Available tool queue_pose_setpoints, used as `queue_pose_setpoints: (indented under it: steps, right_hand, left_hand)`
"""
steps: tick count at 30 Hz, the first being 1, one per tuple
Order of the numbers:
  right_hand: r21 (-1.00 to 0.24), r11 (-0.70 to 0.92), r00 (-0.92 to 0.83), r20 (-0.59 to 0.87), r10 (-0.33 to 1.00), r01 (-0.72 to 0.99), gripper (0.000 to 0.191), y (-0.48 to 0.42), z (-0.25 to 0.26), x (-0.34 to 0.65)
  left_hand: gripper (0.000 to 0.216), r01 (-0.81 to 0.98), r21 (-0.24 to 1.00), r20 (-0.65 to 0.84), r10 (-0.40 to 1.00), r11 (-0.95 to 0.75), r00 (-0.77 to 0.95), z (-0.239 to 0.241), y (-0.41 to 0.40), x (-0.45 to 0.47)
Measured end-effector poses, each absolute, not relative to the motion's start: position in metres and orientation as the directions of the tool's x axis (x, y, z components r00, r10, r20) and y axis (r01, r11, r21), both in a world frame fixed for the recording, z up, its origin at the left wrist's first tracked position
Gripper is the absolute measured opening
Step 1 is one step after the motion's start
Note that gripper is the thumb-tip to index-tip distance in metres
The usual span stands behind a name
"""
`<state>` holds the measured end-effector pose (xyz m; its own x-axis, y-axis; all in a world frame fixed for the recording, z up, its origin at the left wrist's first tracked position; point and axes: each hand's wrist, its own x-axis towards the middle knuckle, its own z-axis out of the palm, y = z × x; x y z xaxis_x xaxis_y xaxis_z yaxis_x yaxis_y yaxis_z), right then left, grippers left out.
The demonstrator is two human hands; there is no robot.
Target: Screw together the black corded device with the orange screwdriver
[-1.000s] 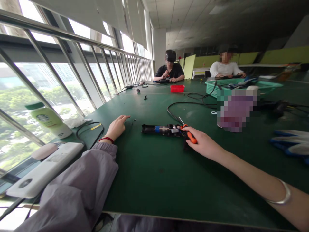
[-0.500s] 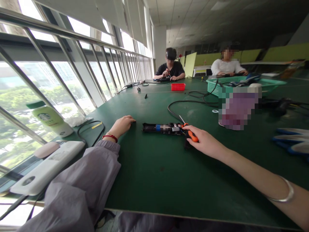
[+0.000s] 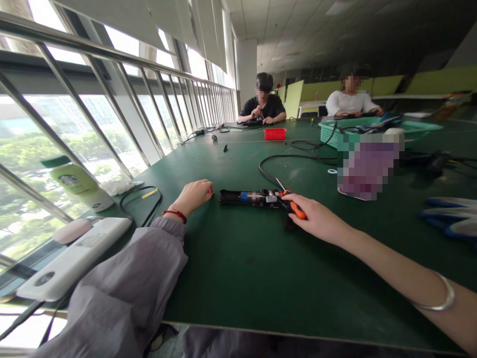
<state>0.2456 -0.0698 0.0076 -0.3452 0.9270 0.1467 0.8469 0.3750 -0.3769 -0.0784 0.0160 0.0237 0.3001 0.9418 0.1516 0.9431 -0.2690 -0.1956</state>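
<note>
Near the middle of the frame, an elongated black device (image 3: pixel 233 197) is lying on the counter (image 3: pixel 231 288). Just right of it, the right hand (image 3: pixel 315 215) is closing its grip around a screwdriver (image 3: pixel 298 210), whose thin shaft is pointing to the upper left over the device's right end. The left hand (image 3: pixel 192 195) is resting just beside the left end, its fingers curling in; whether they are pinching anything I cannot tell.

As I judge it, the bared insides could be suffering if the metal tip were slipping, since the left hand is not bracing the casing. A tug on the black cable (image 3: pixel 260 166), curving in from the upper right, could be turning the device, and any tiny part at the left fingertips could be rolling off unseen.

The casing is looking like matte plastic, with a glossy blue band and a greyish section showing inside. The handle is swelling in smooth orange and black. The counter is spreading flat, dark green and faintly scuffed; at the right edge, knitted-looking white-and-blue gloves (image 3: pixel 452 215) are lying limp.
</note>
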Motion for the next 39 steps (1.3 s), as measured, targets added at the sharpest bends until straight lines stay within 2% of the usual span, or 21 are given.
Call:
queue_pose_setpoints:
  steps: [3,8,12,15,22,26,33,39]
  right_hand:
    - [-0.366,0.376,-0.348,0.142,0.926,0.851,0.049,-0.069,0.007,0.246]
    - [-0.367,0.378,-0.348,0.149,0.926,0.850,0.049,-0.070,0.007,0.246]
    - [-0.354,0.372,-0.350,0.127,0.928,0.858,0.051,-0.069,0.008,0.246]
    - [-0.349,0.381,-0.364,0.116,0.924,0.856,0.052,-0.068,0.008,0.247]
    - [-0.342,0.396,-0.379,0.120,0.918,0.852,0.053,-0.068,0.008,0.249]
    - [-0.341,0.397,-0.377,0.127,0.918,0.852,0.053,-0.067,0.008,0.249]
    - [-0.329,0.438,-0.411,0.151,0.899,0.837,0.051,-0.063,0.004,0.252]
    - [-0.311,0.450,-0.414,0.179,0.893,0.837,0.051,-0.063,0.002,0.251]
  left_hand:
    - [0.020,0.961,-0.153,0.111,0.963,-0.228,0.246,0.023,0.014,-0.074]
    - [0.020,0.968,-0.168,0.091,0.975,-0.185,0.202,0.023,0.013,-0.073]
    - [0.020,0.964,-0.110,0.068,0.966,-0.242,0.250,0.025,0.012,-0.075]
    - [0.020,0.965,-0.057,0.006,0.967,-0.256,0.256,0.029,0.011,-0.078]
    - [0.014,0.980,-0.066,-0.176,0.969,-0.188,0.174,0.046,-0.003,-0.077]
    - [0.012,0.977,0.056,-0.351,0.912,-0.203,0.210,0.052,-0.017,-0.065]
    - [0.009,0.832,0.205,-0.156,0.822,-0.515,0.547,0.041,-0.036,-0.022]
    - [0.008,0.729,0.155,0.069,0.743,-0.667,0.666,0.022,-0.043,0.008]
